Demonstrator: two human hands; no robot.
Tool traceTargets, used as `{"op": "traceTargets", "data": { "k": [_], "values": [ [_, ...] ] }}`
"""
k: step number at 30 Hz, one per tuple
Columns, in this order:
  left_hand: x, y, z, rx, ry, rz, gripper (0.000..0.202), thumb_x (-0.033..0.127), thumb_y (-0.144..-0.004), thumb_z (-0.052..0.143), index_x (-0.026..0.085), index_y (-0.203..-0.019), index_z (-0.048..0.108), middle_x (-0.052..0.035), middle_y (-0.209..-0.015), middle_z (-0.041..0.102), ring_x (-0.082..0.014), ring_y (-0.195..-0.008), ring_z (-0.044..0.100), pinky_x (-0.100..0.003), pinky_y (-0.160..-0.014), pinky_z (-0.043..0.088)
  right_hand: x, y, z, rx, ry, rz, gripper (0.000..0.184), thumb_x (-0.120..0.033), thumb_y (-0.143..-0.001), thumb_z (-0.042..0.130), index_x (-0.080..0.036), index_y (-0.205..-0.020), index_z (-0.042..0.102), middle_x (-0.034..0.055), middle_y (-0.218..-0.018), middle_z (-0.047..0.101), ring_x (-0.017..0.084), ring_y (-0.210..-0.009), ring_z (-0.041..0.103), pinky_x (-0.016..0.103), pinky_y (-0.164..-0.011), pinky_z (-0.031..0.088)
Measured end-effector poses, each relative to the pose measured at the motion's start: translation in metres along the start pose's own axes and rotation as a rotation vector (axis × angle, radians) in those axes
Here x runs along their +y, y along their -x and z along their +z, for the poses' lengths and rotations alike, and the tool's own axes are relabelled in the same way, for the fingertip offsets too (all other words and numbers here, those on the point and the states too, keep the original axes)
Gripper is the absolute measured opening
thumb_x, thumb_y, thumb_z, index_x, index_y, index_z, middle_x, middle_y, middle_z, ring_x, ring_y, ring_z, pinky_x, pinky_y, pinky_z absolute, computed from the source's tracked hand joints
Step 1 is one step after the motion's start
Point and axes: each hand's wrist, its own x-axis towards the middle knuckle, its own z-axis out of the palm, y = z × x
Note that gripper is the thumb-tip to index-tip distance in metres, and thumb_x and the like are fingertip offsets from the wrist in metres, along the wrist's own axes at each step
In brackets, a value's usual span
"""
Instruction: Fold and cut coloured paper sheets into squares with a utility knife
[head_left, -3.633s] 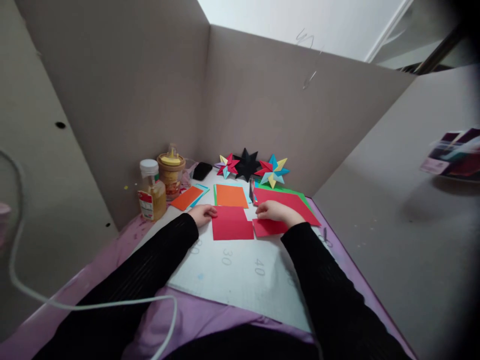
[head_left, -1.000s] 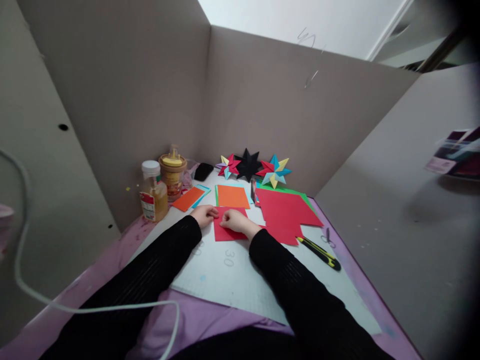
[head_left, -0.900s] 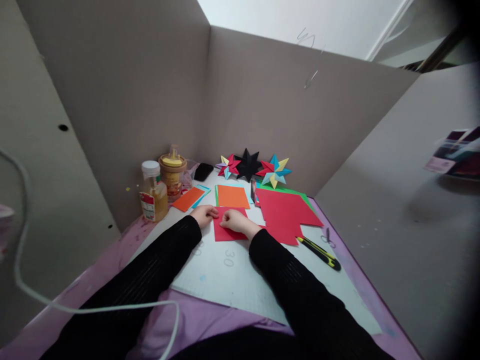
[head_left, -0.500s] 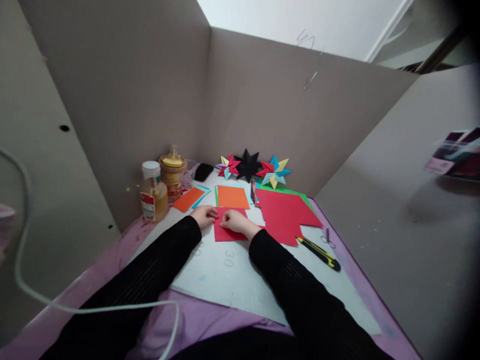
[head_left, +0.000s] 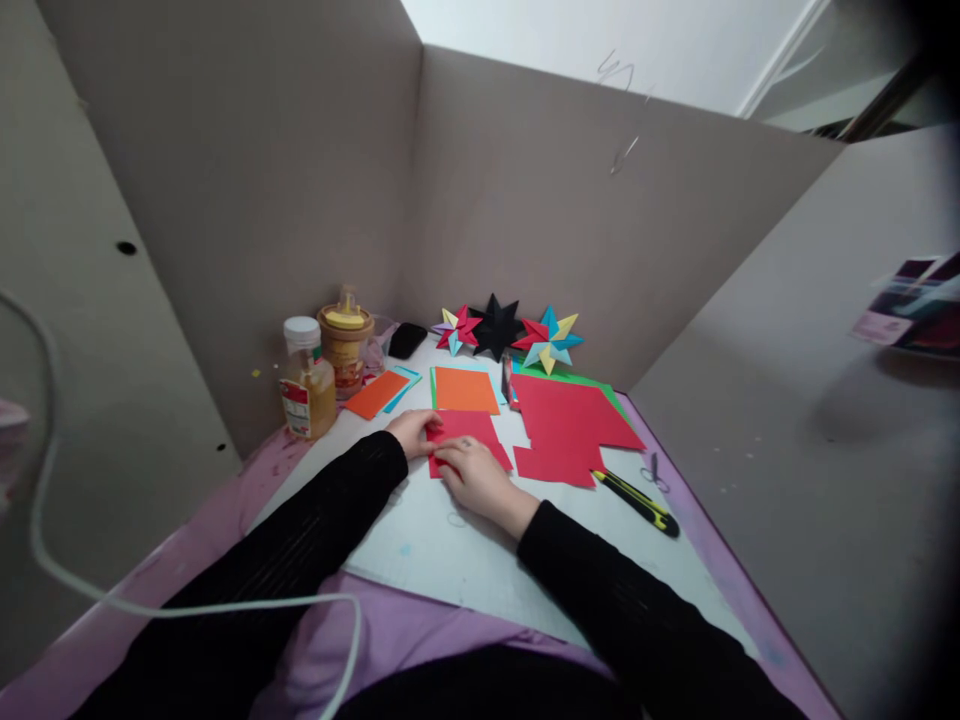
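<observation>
A small red paper square (head_left: 474, 432) lies on the white cutting mat (head_left: 465, 560). My left hand (head_left: 412, 432) pinches its left edge, fingers curled on the paper. My right hand (head_left: 472, 474) covers its near left corner with fingers bent onto it. A larger red sheet (head_left: 571, 425) with a cut-out corner lies just to the right, on a green sheet (head_left: 592, 384). A yellow and black utility knife (head_left: 636, 502) rests on the mat right of the red sheet.
Orange paper (head_left: 463, 390) and a smaller orange piece (head_left: 375, 395) lie behind my hands. Three folded paper stars (head_left: 495, 328) stand at the back wall. A bottle (head_left: 306, 380) and a tub (head_left: 343, 342) stand at the left. Cardboard walls enclose the desk; a white cable (head_left: 225, 606) crosses my left arm.
My right hand slid toward me to the red square's near left corner. Earlier it left the larger red sheet and came over to the square. My left hand stayed put.
</observation>
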Motion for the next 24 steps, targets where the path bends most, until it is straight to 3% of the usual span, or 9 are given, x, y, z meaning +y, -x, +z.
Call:
{"op": "traceTargets", "data": {
  "k": [5,15,24],
  "values": [
    [-0.005,-0.004,0.001,-0.009,-0.042,0.020,0.035,0.020,-0.056,0.073,0.016,-0.089,0.063,-0.0049,-0.087,0.066,-0.0190,-0.083,0.060,-0.031,-0.079,0.046,-0.011,0.027,0.007,-0.071,0.066,-0.060,0.039,-0.026,-0.087,0.043,-0.017,-0.124,0.050,0.0109,-0.128,0.052,0.024,-0.117,0.042,0.040,-0.096,0.035],
    [-0.002,-0.005,-0.002,-0.022,-0.064,0.029,0.029,0.023,-0.056,0.072,0.016,-0.084,0.065,-0.0042,-0.085,0.065,-0.0188,-0.079,0.059,-0.031,-0.076,0.045,-0.020,0.032,-0.001,-0.109,0.138,-0.038,0.034,-0.033,-0.089,0.040,-0.023,-0.117,0.056,0.0072,-0.130,0.050,0.027,-0.117,0.043,0.044,-0.092,0.037],
    [0.004,-0.005,-0.009,-0.073,-0.124,0.062,0.027,0.027,-0.062,0.068,0.016,-0.086,0.064,-0.0049,-0.087,0.064,-0.0182,-0.081,0.058,-0.030,-0.077,0.045,-0.004,0.061,-0.007,-0.118,0.121,0.215,0.041,-0.036,-0.089,0.038,-0.024,-0.126,0.050,0.0047,-0.133,0.048,0.027,-0.128,0.034,0.046,-0.102,0.027]
  ]
}}
